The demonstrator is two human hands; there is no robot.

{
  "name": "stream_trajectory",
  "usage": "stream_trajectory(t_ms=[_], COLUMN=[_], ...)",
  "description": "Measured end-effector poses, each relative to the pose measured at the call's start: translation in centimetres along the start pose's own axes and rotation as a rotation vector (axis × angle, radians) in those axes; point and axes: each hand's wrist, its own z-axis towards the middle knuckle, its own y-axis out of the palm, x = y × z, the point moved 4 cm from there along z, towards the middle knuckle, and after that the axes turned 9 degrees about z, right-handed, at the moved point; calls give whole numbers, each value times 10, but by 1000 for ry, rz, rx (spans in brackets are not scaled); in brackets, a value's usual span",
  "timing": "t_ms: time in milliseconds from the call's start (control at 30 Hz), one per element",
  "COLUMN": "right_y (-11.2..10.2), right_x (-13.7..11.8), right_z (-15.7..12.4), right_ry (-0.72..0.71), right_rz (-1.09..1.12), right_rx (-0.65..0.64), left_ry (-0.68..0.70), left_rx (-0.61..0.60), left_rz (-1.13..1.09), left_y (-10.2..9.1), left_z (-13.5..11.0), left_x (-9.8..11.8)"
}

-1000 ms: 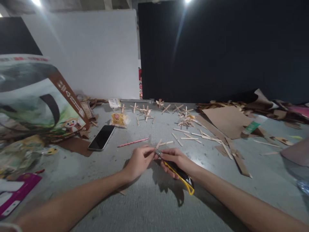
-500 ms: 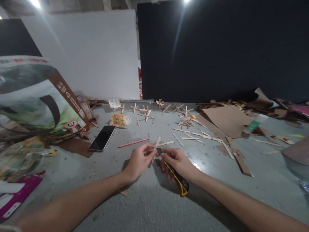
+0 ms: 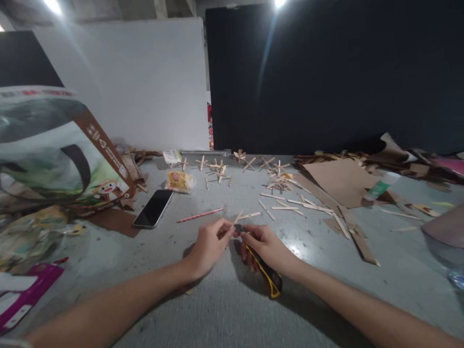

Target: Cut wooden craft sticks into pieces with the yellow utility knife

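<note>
My left hand [image 3: 214, 238] is closed, pinching a thin wooden craft stick [image 3: 238, 217] that points up and away from me. A black and yellow utility knife [image 3: 266, 270] lies in my right hand [image 3: 266, 244], its fingers wrapped round the handle. The knife's front end meets the stick close to my left fingertips; the blade itself is too small to make out. Just beyond my hands, another craft stick [image 3: 250, 215] rests on the grey table [image 3: 203, 309]. A red and white striped pencil [image 3: 200, 215] lies beyond my left hand.
A phone [image 3: 153, 208] and a yellow packet [image 3: 180, 181] lie to the left, near a large printed bag [image 3: 65, 159]. Loose sticks [image 3: 285, 208] and crossed stick pieces [image 3: 221, 170] spread farther back. Cardboard [image 3: 339, 181] and a white-green tube [image 3: 382, 186] are at right.
The held stick has tipped lower and shows less above my left fingers. My right hand and the knife have shifted very slightly; the things on the table lie as before.
</note>
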Motion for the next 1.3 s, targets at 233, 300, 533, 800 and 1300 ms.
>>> stream_trajectory(t_ms=[233, 300, 533, 800, 1300], right_y=[2, 2, 3, 4, 5], right_x=[-2, -3, -5, -2, -4], right_z=[-3, -4, -3, -1, -3], right_ry=[17, 24, 41, 55, 28], right_rz=[10, 55, 231, 347, 378], right_rx=[-28, -43, -72, -76, -103], left_ry=[19, 13, -21, -17, -29], left_rx=[-10, -11, -22, -12, 20], left_rz=[41, 17, -37, -25, -115], left_y=[-1, -1, 0, 0, -1], left_z=[-1, -1, 1, 1, 3], left_x=[3, 3, 1, -2, 1])
